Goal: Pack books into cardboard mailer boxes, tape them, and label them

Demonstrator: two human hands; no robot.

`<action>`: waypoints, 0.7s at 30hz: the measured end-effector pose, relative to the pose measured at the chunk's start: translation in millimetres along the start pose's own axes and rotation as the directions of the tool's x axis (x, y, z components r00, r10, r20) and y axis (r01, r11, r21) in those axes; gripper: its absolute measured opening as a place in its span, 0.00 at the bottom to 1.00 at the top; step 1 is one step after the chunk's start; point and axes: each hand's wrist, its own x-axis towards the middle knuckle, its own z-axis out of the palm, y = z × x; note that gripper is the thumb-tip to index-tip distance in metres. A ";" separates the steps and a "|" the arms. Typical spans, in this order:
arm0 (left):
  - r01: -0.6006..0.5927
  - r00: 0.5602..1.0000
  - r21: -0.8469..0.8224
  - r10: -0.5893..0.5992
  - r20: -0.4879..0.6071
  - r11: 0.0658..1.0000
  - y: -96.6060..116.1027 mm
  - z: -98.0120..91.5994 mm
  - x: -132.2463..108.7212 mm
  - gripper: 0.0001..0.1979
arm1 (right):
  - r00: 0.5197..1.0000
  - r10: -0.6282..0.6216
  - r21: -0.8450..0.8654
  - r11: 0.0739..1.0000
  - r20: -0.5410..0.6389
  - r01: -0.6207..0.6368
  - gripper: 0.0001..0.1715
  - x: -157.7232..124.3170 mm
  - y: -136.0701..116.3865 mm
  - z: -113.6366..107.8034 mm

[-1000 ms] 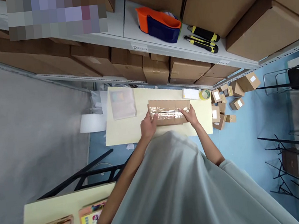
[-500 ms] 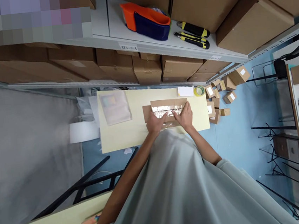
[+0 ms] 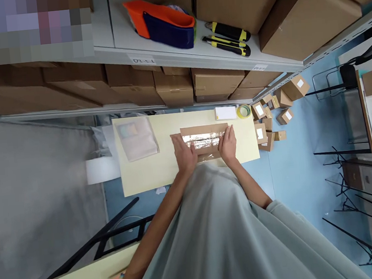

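An open cardboard box (image 3: 204, 129) lies on the pale yellow table, close to my body, with its flaps folded out. Inside it shows a shiny, crinkled clear or silvery wrap (image 3: 205, 140); what is under the wrap I cannot make out. My left hand (image 3: 185, 155) grips the left end of the box, fingers over the side flap and thumb towards the middle. At the right end, my right hand (image 3: 228, 146) holds the box edge, its thumb on the near inner side. Glossy tape or film shows along the near flap.
On the table (image 3: 163, 174) lie a clear plastic bag (image 3: 137, 139), a white box (image 3: 225, 113) and a yellow tape roll (image 3: 244, 111). A shelf above holds cardboard boxes, utility knives (image 3: 227, 39) and an orange-and-blue tape dispenser (image 3: 163, 23). Small cartons (image 3: 265, 125) sit right of the table.
My hands have spread apart: both thumbs have left the middle of the shiny wrap, and the left hand has moved out to the box's left end. The view has shifted slightly.
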 end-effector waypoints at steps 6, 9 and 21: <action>-0.461 0.867 0.155 0.406 0.289 0.874 10.4 0.8 -20.0 0.36 | 0.881 -0.356 -0.037 0.922 0.310 0.386 0.35 -14.6 -21.7 5.6; -0.446 0.874 0.189 0.381 0.302 0.875 12.0 3.6 -22.6 0.36 | 0.861 -0.383 -0.022 0.910 0.335 0.413 0.34 -14.2 -18.9 9.4; -0.491 0.850 0.270 0.386 0.358 0.828 4.3 -10.2 -20.7 0.42 | 0.957 -0.146 -0.011 0.988 0.252 0.154 0.42 -15.5 41.2 -18.9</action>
